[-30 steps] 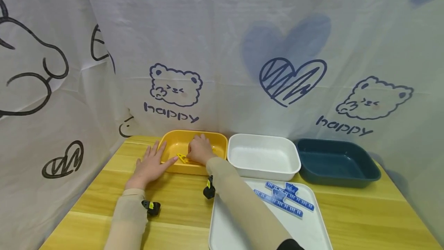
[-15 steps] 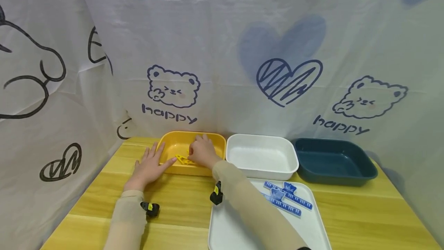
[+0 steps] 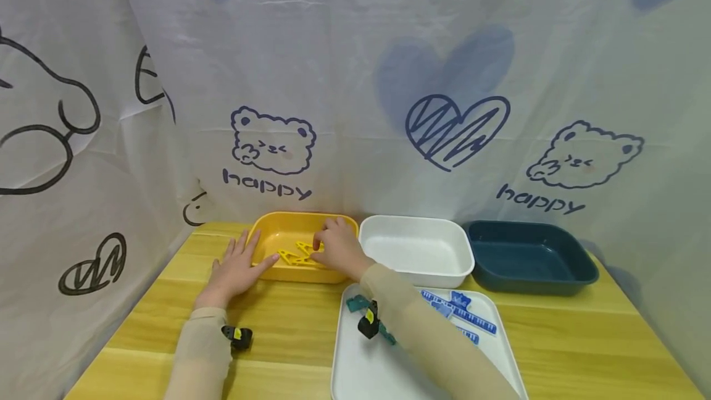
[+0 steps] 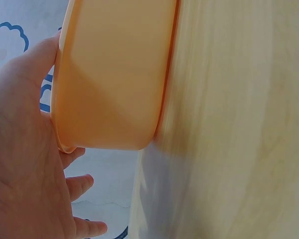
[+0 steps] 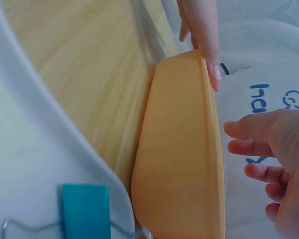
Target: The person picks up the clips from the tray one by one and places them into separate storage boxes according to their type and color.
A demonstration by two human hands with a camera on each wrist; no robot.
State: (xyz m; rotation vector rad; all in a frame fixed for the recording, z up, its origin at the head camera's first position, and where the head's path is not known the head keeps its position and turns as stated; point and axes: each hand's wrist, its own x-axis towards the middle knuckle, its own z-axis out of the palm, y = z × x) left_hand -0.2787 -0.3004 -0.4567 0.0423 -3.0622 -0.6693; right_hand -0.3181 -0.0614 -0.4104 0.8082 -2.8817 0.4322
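My left hand rests with spread fingers on the left end of the yellow bin; in the left wrist view its thumb lies along the rim. Inside that bin are several small yellow clips. Over the bin's right part hovers my right hand, its fingers bent loosely. The right wrist view shows a gap between the thumb and fingers of the right hand, with nothing held there. A teal clip lies on the white tray, partly hidden by my right wrist camera.
To the right of the yellow bin stand a white bin and a dark teal bin. Blue clips with a piano-key pattern lie on the tray under my right forearm. A printed cloth hangs behind the table.
My right hand has shifted right and its fingers have parted, uncovering more yellow clips in the bin. The teal clip on the tray has come into sight. My left hand stays on the rim.
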